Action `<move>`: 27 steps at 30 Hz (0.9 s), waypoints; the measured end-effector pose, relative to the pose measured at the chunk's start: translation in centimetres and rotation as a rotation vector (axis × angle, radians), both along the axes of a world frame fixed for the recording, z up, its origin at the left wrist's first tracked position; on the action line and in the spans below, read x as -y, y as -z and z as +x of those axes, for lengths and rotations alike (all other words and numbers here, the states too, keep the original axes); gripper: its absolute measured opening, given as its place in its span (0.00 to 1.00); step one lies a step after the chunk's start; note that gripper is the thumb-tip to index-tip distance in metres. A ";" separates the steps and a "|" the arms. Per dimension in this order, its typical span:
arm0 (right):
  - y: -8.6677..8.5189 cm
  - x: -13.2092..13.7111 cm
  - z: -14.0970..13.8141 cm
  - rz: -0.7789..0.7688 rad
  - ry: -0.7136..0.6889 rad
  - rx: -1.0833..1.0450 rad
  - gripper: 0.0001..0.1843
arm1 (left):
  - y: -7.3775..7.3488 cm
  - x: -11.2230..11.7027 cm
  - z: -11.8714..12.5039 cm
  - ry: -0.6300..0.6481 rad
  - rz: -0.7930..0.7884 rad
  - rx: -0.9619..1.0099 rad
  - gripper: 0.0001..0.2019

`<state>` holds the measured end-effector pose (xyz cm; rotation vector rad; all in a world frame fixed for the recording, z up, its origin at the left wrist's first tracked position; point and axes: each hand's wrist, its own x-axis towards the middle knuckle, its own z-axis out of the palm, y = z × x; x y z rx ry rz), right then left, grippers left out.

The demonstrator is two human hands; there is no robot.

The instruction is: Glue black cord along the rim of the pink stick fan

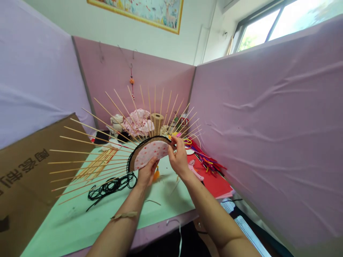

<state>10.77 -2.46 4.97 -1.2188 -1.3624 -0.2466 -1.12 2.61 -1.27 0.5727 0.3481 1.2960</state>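
Observation:
A half-round fan-like piece [148, 154], covered in pink dotted cloth with a brown rim, is held up above the table. Many thin wooden sticks [93, 152] spread outward from its curved edge. Black cord [134, 151] runs along that rim, and its loose coil [109, 187] trails onto the table at left. My left hand [147, 173] grips the piece by its lower edge, thumb on the cloth. At the right end, my right hand [178, 153] pinches the rim by the cord; its fingertips partly hide what they grip. An orange tassel [156, 174] shows behind my left hand.
Loose sticks [103, 162] lie at the table's left, beside a cardboard sheet [34, 167]. Red sheets [214, 182], pink scissors [195, 171] and colourful cords [209, 160] are at right. Pink cloth [139, 121] and a twine roll [157, 117] stand behind. Fabric partitions [268, 117] enclose the table.

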 end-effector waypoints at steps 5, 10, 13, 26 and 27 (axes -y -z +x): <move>-0.9 1.2 -1.3 0.049 -0.047 0.070 0.16 | 0.0 0.0 -0.1 0.018 -0.002 -0.029 0.20; 0.1 3.3 -1.5 0.079 -0.043 -0.020 0.04 | -0.1 -0.2 -0.3 -0.003 -0.024 0.001 0.19; 1.8 5.0 1.1 -0.066 0.025 -0.090 0.08 | -0.2 -0.7 -0.7 -0.004 -0.057 0.021 0.16; 9.5 7.1 9.8 -1.098 0.537 0.230 0.26 | -0.4 -2.2 -3.5 0.168 0.012 0.059 0.13; 9.6 6.9 9.6 -1.083 0.543 0.228 0.25 | -0.3 -2.3 -3.5 0.166 0.014 0.053 0.13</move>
